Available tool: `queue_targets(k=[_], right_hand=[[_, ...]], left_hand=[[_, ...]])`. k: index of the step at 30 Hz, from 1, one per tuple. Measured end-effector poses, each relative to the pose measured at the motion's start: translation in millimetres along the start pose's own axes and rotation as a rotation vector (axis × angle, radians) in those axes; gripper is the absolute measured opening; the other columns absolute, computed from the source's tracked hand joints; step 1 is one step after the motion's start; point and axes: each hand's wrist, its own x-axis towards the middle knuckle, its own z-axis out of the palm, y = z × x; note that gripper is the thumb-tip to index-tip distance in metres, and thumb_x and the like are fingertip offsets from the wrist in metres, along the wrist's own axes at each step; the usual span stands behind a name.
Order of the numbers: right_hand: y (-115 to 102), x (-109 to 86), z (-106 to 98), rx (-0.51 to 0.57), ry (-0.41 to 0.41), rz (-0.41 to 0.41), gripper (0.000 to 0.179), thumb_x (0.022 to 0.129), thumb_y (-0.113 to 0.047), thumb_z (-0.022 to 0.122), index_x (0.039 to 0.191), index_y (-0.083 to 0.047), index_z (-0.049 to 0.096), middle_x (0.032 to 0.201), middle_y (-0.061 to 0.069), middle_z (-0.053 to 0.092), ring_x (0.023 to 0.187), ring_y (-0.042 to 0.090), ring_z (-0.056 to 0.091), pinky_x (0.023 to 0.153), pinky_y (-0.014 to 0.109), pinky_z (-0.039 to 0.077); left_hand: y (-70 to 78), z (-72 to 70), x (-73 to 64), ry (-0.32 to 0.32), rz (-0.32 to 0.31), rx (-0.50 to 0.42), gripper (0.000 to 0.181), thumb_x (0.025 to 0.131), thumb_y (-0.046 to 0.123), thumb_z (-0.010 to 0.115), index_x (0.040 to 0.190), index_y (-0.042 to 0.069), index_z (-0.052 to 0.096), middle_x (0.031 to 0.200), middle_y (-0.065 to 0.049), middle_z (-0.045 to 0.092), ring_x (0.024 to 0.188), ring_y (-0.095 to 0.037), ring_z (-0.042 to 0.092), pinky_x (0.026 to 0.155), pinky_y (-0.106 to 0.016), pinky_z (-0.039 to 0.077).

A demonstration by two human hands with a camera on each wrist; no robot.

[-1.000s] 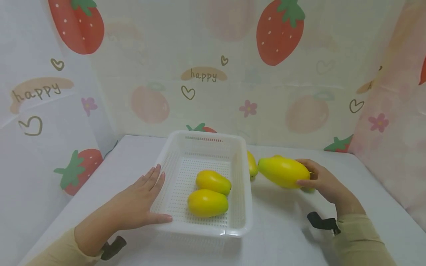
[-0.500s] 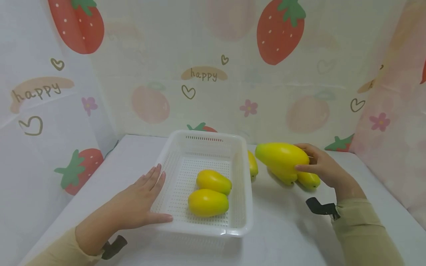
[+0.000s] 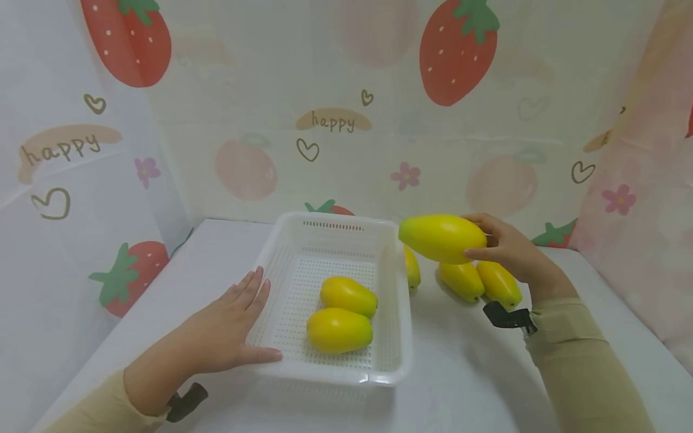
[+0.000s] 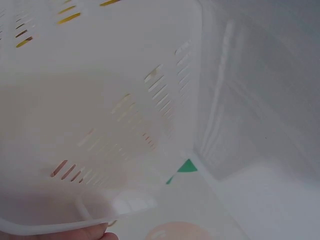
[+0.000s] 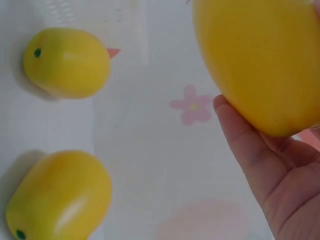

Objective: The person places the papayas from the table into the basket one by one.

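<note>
Gripped by its blunt end in my right hand (image 3: pixel 509 249), a yellow papaya (image 3: pixel 441 237) with a greenish tip hangs in the air, its tip near the basket's far right corner. In the right wrist view, my thumb and fingers curl round this papaya (image 5: pixel 260 65). My left hand (image 3: pixel 222 331) rests on the left side and near rim of a white plastic basket (image 3: pixel 295 288), fingers and thumb spread straight. Inside the basket lie two papayas, one farther back (image 3: pixel 348 296) and one in front (image 3: pixel 339 331). The left wrist view shows mostly the basket's slotted wall (image 4: pixel 100 110).
Right of the basket, one papaya (image 3: pixel 412 269) lies partly hidden behind its rim. Two more, a left one (image 3: pixel 460 281) and a right one (image 3: pixel 499 284), lie side by side below the held fruit. A patterned cloth wall (image 3: pixel 346 168) closes off the white table's back.
My right hand has lifted the papaya up and moved it left, toward the basket, uncovering two papayas on the table. The left hand and basket have stayed put.
</note>
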Motion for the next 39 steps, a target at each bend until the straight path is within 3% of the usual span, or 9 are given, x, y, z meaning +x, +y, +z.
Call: queue_targets(k=[11, 27, 33, 39], right_hand=[[-15.7, 26.5, 9.0, 0.040, -0.010, -0.011, 0.053, 0.083, -0.023, 0.068, 0.130, -0.021, 0.045, 0.123, 0.001, 0.048, 0.099, 0.024, 0.058, 0.088, 0.038, 0.045], [-41.3, 61.7, 29.0, 0.070, -0.074, -0.102, 0.055, 0.082, -0.020, 0.069, 0.131, -0.017, 0.045, 0.118, 0.005, 0.051, 0.095, 0.026, 0.058, 0.088, 0.041, 0.045], [-43.6, 72.6, 37.4, 0.069, -0.106, -0.088, 0.056, 0.080, -0.022, 0.071, 0.130, -0.017, 0.045, 0.115, 0.005, 0.053, 0.094, 0.026, 0.058, 0.089, 0.043, 0.045], [-50.1, 81.0, 46.3, 0.071, -0.109, -0.076, 0.057, 0.079, -0.023, 0.071, 0.130, -0.017, 0.046, 0.120, 0.003, 0.050, 0.098, 0.026, 0.056, 0.093, 0.047, 0.041]], left_hand=[[0.8, -1.3, -0.8, -0.009, -0.004, -0.010, 0.115, 0.069, 0.085, 0.031, 0.144, -0.001, 0.016, 0.152, -0.020, 0.004, 0.138, -0.034, 0.007, 0.109, -0.050, 0.017], [0.7, -2.2, -0.3, -0.024, -0.010, -0.019, 0.115, 0.069, 0.084, 0.033, 0.145, 0.000, 0.015, 0.152, -0.019, 0.003, 0.139, -0.034, 0.007, 0.109, -0.050, 0.016], [1.9, -2.8, -0.8, -0.018, -0.012, -0.034, 0.112, 0.071, 0.081, 0.040, 0.145, 0.000, 0.016, 0.152, -0.019, 0.003, 0.138, -0.034, 0.007, 0.109, -0.050, 0.016], [1.7, -3.3, -0.8, -0.003, -0.004, -0.020, 0.115, 0.069, 0.084, 0.034, 0.144, -0.001, 0.017, 0.151, -0.020, 0.004, 0.138, -0.035, 0.007, 0.109, -0.050, 0.016]])
